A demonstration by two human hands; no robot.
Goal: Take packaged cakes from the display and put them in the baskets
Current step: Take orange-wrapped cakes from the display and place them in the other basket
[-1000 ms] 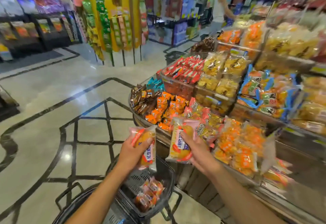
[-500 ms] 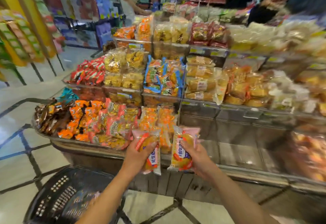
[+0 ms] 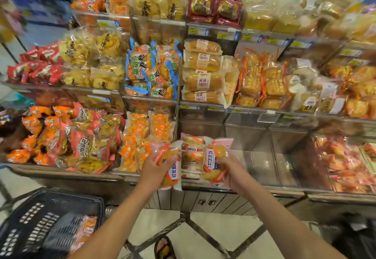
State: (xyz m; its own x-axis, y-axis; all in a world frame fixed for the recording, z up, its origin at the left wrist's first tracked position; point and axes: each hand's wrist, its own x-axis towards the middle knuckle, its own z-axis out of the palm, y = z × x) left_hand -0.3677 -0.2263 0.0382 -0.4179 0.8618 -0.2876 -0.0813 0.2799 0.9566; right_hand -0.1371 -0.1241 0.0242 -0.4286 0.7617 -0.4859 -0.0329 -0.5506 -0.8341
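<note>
Facing display shelves (image 3: 203,106) packed with wrapped breads. Reaching both forearms to the lowest tier, gripping one packaged cake (image 3: 169,163) in the left hand (image 3: 151,170), fingers curled round it, clasping a second cake (image 3: 215,161) in the right hand (image 3: 228,168), flanking stacked packets (image 3: 192,155). Standing beside a black basket (image 3: 30,228), lower left; bare bin (image 3: 256,157) opening rightward.

Black basket (image 3: 43,221) partly beyond lower-left edge.
</note>
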